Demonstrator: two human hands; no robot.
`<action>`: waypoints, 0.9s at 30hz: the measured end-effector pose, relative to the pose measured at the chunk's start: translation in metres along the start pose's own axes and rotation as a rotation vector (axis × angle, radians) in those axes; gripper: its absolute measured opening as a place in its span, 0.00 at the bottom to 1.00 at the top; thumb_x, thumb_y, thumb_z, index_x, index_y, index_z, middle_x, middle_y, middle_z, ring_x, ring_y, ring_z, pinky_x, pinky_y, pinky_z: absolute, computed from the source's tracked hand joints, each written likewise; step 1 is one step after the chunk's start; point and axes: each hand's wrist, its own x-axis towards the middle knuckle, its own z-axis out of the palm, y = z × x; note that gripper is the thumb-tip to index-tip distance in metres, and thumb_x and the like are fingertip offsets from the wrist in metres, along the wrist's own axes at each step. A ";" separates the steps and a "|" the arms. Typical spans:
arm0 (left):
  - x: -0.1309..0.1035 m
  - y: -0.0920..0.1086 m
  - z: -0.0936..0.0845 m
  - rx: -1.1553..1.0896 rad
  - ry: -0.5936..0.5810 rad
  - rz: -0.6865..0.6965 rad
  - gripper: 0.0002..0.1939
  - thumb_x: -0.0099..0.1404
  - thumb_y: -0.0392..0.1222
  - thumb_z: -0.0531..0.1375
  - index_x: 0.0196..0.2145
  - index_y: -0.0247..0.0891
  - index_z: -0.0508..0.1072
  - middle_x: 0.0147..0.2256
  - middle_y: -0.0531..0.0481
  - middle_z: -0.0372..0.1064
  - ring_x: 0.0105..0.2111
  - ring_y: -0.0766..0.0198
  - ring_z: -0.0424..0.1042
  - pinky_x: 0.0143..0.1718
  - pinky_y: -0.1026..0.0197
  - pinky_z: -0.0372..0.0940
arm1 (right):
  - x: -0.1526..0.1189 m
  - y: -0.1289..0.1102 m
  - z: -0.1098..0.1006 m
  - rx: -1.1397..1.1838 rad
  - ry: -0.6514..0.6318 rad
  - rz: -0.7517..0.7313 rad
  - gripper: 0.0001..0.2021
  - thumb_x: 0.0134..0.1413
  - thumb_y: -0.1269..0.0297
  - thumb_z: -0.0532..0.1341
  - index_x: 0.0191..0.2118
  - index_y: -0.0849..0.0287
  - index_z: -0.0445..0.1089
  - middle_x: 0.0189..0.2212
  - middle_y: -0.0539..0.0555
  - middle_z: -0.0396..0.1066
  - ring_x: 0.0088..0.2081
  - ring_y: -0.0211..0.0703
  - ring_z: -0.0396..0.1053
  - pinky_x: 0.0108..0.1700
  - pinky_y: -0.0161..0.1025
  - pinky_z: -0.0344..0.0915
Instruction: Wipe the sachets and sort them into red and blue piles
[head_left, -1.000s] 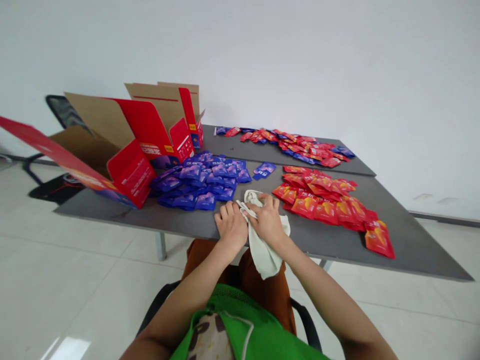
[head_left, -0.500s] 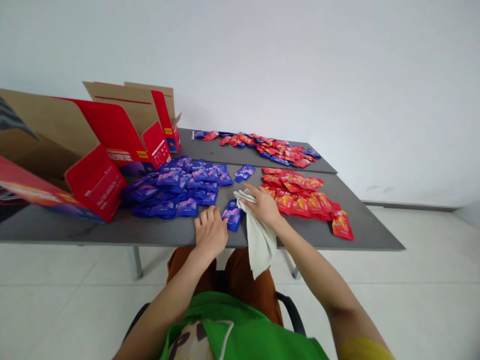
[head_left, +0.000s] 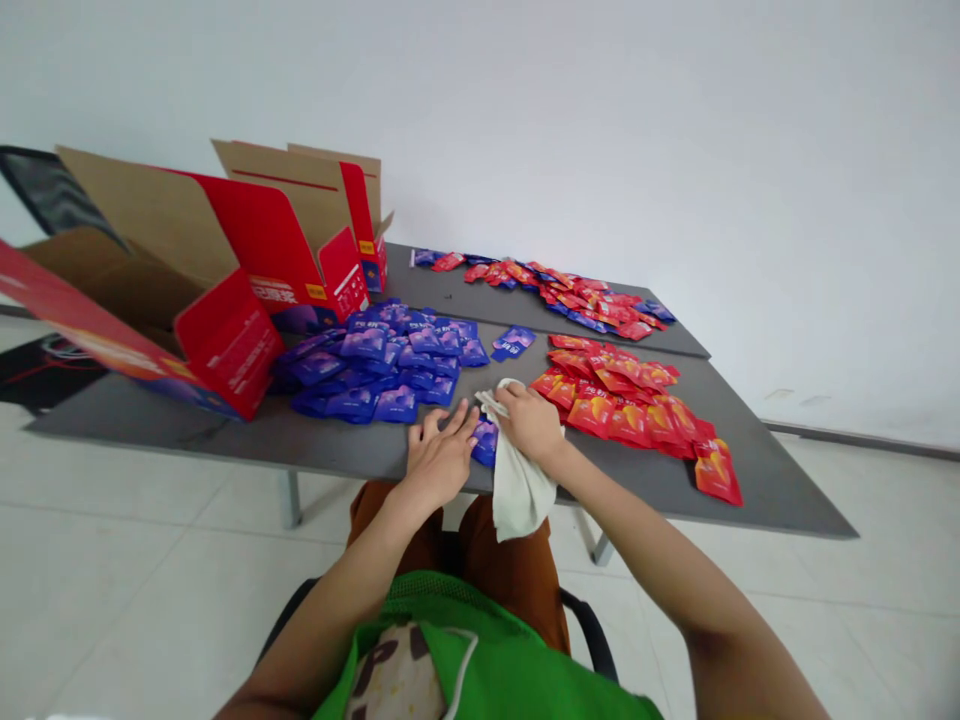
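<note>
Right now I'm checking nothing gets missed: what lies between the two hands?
In the head view, one blue packet lies on the grey table between the left hand and the right hand, which holds a white cloth.

White print is showing on the red flaps of the open cardboard boxes (head_left: 225, 290) at the left, with small yellow tags beside it, but the characters are coming out too blurred to read. The blue sachets (head_left: 375, 355) and the red sachets (head_left: 622, 395) are carrying small white marks, equally unreadable. A large dark letter P is showing on the person's shirt (head_left: 390, 665) at the near edge.
</note>
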 end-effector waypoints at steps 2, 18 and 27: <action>0.000 -0.001 0.000 -0.002 -0.006 0.002 0.25 0.70 0.45 0.44 0.63 0.54 0.56 0.66 0.59 0.47 0.58 0.50 0.50 0.52 0.46 0.53 | 0.010 0.008 -0.003 -0.039 -0.015 0.109 0.13 0.65 0.58 0.51 0.48 0.52 0.69 0.46 0.56 0.68 0.46 0.46 0.66 0.41 0.36 0.60; -0.004 -0.001 0.001 0.018 0.041 0.059 0.26 0.66 0.39 0.49 0.60 0.52 0.62 0.61 0.53 0.59 0.59 0.49 0.51 0.52 0.47 0.53 | -0.019 -0.022 -0.014 0.208 -0.045 -0.397 0.12 0.61 0.60 0.54 0.48 0.53 0.65 0.44 0.52 0.72 0.45 0.43 0.68 0.43 0.34 0.59; -0.002 -0.002 -0.001 0.022 -0.005 0.029 0.25 0.70 0.46 0.42 0.64 0.51 0.57 0.65 0.55 0.51 0.59 0.49 0.51 0.52 0.44 0.54 | 0.010 -0.004 -0.001 0.047 -0.040 0.062 0.17 0.63 0.52 0.49 0.49 0.53 0.67 0.42 0.55 0.74 0.42 0.47 0.72 0.39 0.36 0.62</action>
